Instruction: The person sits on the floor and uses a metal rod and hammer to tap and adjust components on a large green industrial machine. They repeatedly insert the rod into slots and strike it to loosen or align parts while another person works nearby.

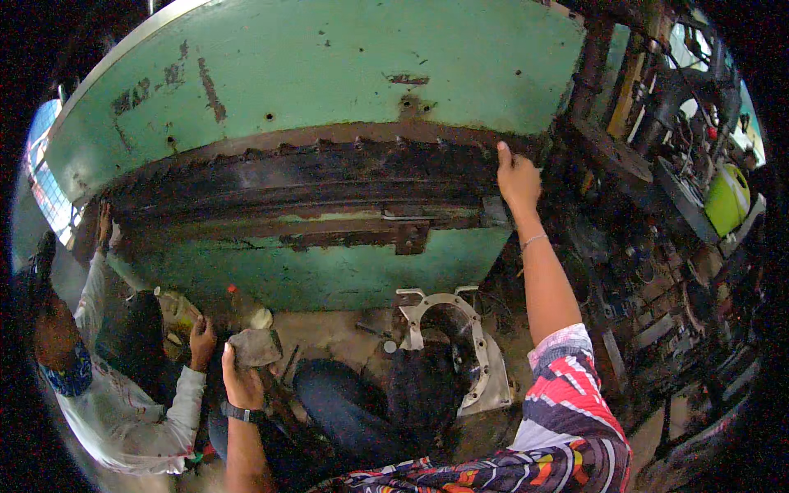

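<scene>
My left hand (242, 380), with a dark watch on its wrist, is closed around a grey block-like piece (256, 347) low at the left. What the piece is made of I cannot tell. Farther up, my right hand (519, 182) grips the right end of a long dark steel bar (312, 177), thumb laid toward its notched upper edge and other fingers mostly hidden. The bar runs across the front of a large green machine (345, 82) with worn, scraped paint.
At the left a person in a white long-sleeved top (136, 415) squats, one hand (105, 223) at the bar's left end. A clear bottle (174, 312) stands near them. A metal housing ring (485, 361) lies by my knees. Cluttered metal parts and a green container (726, 201) are at the right.
</scene>
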`<state>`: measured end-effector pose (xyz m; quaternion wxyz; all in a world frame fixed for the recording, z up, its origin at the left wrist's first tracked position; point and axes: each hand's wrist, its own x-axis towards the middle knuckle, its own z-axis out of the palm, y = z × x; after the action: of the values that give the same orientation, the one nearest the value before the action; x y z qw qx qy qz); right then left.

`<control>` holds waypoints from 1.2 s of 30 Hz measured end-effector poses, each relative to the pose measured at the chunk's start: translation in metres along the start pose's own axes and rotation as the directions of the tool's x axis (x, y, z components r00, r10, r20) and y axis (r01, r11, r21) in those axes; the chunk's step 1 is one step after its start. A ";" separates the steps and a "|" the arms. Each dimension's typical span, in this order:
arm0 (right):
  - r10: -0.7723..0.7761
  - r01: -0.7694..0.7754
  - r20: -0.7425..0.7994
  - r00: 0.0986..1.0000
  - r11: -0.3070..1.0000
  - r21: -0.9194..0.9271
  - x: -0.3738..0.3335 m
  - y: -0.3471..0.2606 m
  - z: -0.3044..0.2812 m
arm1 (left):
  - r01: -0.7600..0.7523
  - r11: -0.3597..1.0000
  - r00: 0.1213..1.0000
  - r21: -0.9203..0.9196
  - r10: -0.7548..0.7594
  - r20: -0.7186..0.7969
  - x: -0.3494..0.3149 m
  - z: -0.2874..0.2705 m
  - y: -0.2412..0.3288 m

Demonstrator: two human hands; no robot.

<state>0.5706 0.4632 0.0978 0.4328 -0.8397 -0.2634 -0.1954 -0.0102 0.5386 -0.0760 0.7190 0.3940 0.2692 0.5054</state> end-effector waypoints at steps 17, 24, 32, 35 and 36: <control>-0.434 0.442 0.389 0.813 0.894 0.074 -0.068 0.014 0.080 | 0.055 0.998 0.998 -0.002 -0.055 0.010 0.009 0.012 -0.014; -0.680 0.763 0.442 0.584 0.646 -0.015 -0.128 0.004 0.135 | 0.041 0.999 0.996 0.007 -0.041 0.075 0.013 0.037 -0.014; -0.391 0.362 0.002 0.920 0.855 0.370 -0.130 0.027 0.121 | 0.070 0.998 0.997 0.003 -0.070 0.037 0.004 0.023 -0.015; 0.064 -0.180 0.175 0.982 0.570 0.802 -0.102 -0.007 0.048 | 0.082 0.997 0.996 -0.006 -0.082 0.020 -0.004 0.014 -0.009; 0.099 -0.213 0.192 0.976 0.585 0.783 -0.089 -0.003 0.028 | 0.085 0.996 0.996 -0.007 -0.085 0.026 -0.002 0.013 -0.010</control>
<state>0.5016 0.4636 0.0350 0.7600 -0.5878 -0.2751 0.0360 0.0045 0.5307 -0.0771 0.7449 0.3855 0.2744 0.4703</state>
